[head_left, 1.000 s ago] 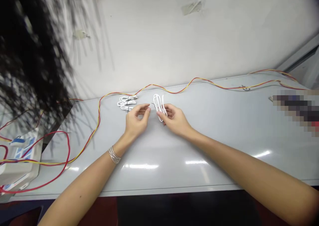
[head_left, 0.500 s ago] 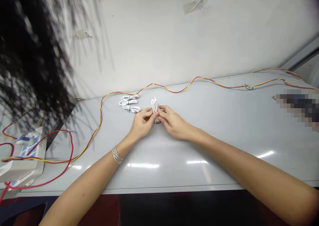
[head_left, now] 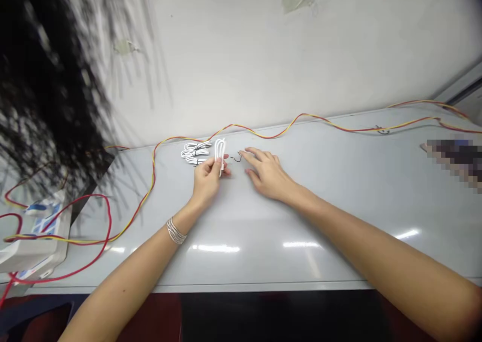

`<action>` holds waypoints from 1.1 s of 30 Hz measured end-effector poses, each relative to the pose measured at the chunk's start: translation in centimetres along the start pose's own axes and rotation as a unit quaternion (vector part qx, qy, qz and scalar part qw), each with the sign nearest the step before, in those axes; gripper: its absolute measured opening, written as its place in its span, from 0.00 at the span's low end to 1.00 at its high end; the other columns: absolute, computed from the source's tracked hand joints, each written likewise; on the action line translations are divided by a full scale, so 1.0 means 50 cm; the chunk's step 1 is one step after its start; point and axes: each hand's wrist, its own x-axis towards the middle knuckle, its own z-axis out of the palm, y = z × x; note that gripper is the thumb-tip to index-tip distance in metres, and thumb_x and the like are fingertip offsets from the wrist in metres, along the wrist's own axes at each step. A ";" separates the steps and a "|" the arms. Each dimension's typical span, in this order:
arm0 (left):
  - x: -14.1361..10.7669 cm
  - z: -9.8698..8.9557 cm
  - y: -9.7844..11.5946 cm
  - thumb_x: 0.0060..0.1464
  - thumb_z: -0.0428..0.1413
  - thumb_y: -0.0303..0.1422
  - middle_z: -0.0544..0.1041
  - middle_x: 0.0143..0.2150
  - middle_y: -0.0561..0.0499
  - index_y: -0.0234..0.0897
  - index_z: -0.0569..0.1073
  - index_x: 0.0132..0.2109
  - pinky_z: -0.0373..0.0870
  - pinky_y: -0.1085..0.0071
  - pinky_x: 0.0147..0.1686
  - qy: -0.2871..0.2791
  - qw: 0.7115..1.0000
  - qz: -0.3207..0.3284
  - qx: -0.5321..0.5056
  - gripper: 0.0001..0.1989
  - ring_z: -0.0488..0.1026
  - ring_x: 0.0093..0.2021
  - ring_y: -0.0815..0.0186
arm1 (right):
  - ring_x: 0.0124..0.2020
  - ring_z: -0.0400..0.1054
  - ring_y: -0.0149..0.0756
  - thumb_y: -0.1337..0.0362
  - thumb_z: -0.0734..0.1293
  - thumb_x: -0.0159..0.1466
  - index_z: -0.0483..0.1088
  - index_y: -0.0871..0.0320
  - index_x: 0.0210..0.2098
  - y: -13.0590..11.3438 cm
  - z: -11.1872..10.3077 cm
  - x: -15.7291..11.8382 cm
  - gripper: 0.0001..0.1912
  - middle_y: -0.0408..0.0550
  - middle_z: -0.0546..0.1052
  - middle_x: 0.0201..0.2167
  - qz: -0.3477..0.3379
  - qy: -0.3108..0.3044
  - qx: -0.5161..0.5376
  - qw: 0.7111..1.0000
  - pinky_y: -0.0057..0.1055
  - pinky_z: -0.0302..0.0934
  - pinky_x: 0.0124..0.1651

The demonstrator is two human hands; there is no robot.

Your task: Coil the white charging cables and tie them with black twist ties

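Left hand [head_left: 205, 181] clamps white cable loop [head_left: 220, 156] upright, I figure to keep it gathered — right hand [head_left: 265, 174] apart, open.

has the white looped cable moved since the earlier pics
Yes. The white looped cable has moved left, closer to the bundled white coils, which stay put, and it is now in the left hand.

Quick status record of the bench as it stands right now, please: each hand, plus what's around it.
left hand: gripping a looped white cable, held upright
right hand: open, holding nothing, fingertips nearest a short black twist tie lying on the table
beside left hand: coiled white cable bundles with black ties
beyond: twin red-and-yellow wire along the far side of the glossy grey table
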 end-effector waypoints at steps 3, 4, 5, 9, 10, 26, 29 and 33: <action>0.005 0.002 0.004 0.55 0.58 0.41 0.68 0.26 0.53 0.34 0.75 0.36 0.59 0.75 0.16 0.021 0.996 -0.063 -0.061 0.13 0.61 0.19 0.74 | 0.61 0.59 0.58 0.65 0.57 0.70 0.67 0.55 0.63 -0.001 0.002 0.008 0.23 0.55 0.61 0.69 0.001 -0.031 -0.032 0.999 0.56 0.56 0.57; 0.005 0.003 0.006 0.55 0.58 0.40 0.66 0.26 0.54 0.33 0.75 0.37 0.54 0.76 0.14 0.020 0.994 -0.080 -0.067 0.12 0.58 0.18 0.76 | 0.61 0.60 0.58 0.65 0.57 0.70 0.70 0.56 0.60 -0.002 0.001 0.009 0.21 0.55 0.63 0.68 0.001 -0.033 -0.034 0.999 0.56 0.56 0.58; 0.004 0.004 0.008 0.56 0.57 0.39 0.65 0.26 0.55 0.33 0.75 0.37 0.51 0.77 0.13 0.016 0.993 -0.095 -0.067 0.11 0.55 0.17 0.77 | 0.60 0.61 0.57 0.65 0.58 0.70 0.72 0.56 0.57 -0.003 0.001 0.010 0.20 0.55 0.66 0.66 0.003 -0.031 -0.032 0.999 0.55 0.56 0.58; -0.003 0.009 0.018 0.58 0.54 0.37 0.62 0.24 0.57 0.34 0.72 0.35 0.47 0.78 0.12 -0.002 0.989 -0.136 -0.054 0.10 0.51 0.15 0.78 | 0.54 0.66 0.50 0.68 0.62 0.68 0.77 0.58 0.45 -0.004 -0.002 0.010 0.12 0.55 0.75 0.55 0.020 -0.001 0.001 1.000 0.47 0.57 0.57; -0.005 0.009 0.021 0.58 0.53 0.37 0.61 0.24 0.57 0.34 0.71 0.35 0.47 0.78 0.12 -0.005 0.988 -0.142 -0.053 0.10 0.50 0.15 0.78 | 0.52 0.67 0.49 0.69 0.63 0.67 0.77 0.59 0.42 -0.003 -0.002 0.009 0.11 0.55 0.75 0.53 0.021 0.004 0.007 1.000 0.46 0.58 0.57; -0.009 0.007 0.008 0.55 0.59 0.48 0.61 0.24 0.59 0.35 0.68 0.39 0.47 0.78 0.15 -0.131 0.989 -0.070 -0.014 0.20 0.54 0.16 0.78 | 0.51 0.67 0.41 0.68 0.57 0.70 0.64 0.56 0.38 -0.028 0.000 -0.010 0.06 0.57 0.72 0.49 -0.134 0.125 0.226 0.957 0.42 0.61 0.55; -0.012 0.012 0.010 0.56 0.57 0.45 0.58 0.22 0.60 0.36 0.64 0.31 0.48 0.77 0.17 -0.133 0.989 -0.068 -0.013 0.18 0.52 0.18 0.77 | 0.46 0.68 0.39 0.68 0.58 0.70 0.63 0.55 0.37 -0.044 0.002 -0.015 0.05 0.52 0.73 0.42 -0.161 0.140 0.267 0.940 0.38 0.62 0.50; -0.022 0.017 0.013 0.57 0.55 0.40 0.57 0.23 0.58 0.36 0.63 0.28 0.53 0.77 0.21 -0.164 0.986 -0.035 -0.013 0.15 0.55 0.22 0.75 | 0.39 0.66 0.37 0.68 0.58 0.71 0.64 0.55 0.37 -0.052 0.006 -0.019 0.06 0.49 0.72 0.36 -0.145 0.120 0.292 0.938 0.35 0.62 0.44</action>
